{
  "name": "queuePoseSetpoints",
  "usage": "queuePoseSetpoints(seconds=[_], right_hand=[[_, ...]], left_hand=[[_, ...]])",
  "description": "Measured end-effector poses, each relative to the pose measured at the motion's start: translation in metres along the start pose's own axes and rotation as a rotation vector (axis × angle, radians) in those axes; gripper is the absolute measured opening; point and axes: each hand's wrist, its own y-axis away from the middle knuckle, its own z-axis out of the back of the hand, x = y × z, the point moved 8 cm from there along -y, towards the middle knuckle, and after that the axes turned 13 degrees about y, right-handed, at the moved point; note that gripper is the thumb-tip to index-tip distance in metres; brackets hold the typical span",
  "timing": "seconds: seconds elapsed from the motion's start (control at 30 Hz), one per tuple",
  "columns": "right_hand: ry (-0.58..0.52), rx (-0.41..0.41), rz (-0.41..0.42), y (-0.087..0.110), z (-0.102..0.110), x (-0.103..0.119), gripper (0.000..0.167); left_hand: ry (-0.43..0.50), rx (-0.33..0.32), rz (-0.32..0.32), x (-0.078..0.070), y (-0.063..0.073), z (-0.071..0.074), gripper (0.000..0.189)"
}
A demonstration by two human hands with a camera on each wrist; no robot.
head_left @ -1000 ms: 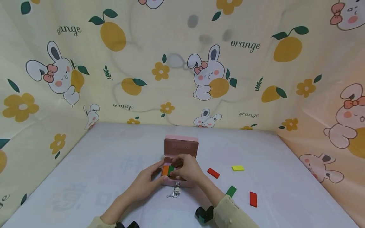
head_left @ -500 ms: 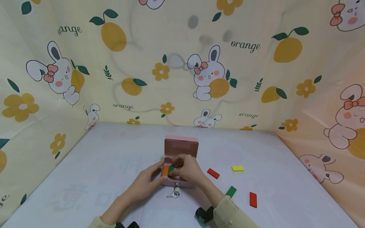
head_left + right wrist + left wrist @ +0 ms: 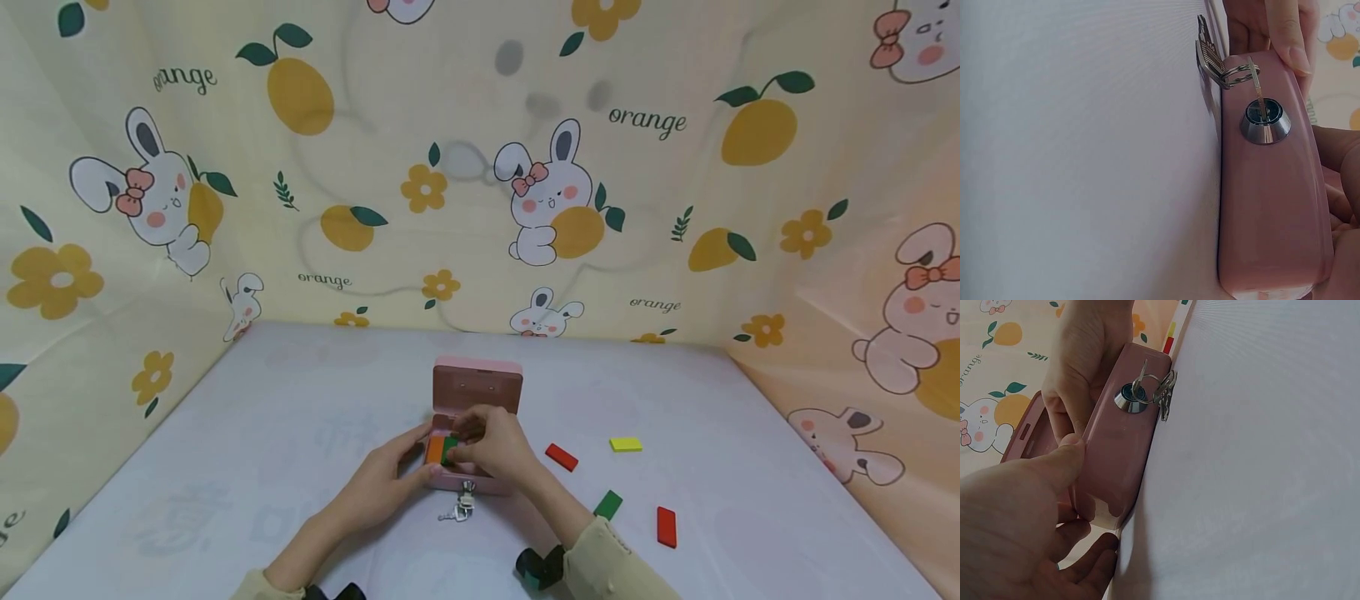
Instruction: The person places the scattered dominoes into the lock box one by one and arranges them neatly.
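Observation:
A pink metal cash box (image 3: pixel 477 389) stands on the table with its lid raised. My left hand (image 3: pixel 381 483) grips its left side, thumb on the front rim, fingers around the corner in the left wrist view. My right hand (image 3: pixel 497 446) reaches inside, pinching a green block (image 3: pixel 449 447) that lies beside an orange block (image 3: pixel 434 449). The back of this hand covers the right part of the interior. A key sits in the front lock (image 3: pixel 1265 122), and more keys (image 3: pixel 1164 394) hang from its ring.
Right of the box lie a red block (image 3: pixel 561 457), a yellow block (image 3: pixel 626 445), another green block (image 3: pixel 608 503) partly behind my right forearm, and a second red block (image 3: pixel 666 527). A patterned curtain (image 3: pixel 465 100) encloses the white table (image 3: pixel 315 375) at the back and sides.

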Motion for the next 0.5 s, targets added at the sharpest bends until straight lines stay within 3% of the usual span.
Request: queuePoseSetpoints(seconds=[0.5], right_hand=[[-0.026,-0.061,0.026,0.009,0.015,0.005,0.034]], left_hand=[[-0.024,0.002,-0.001,0.0,-0.001,0.0,0.067]])
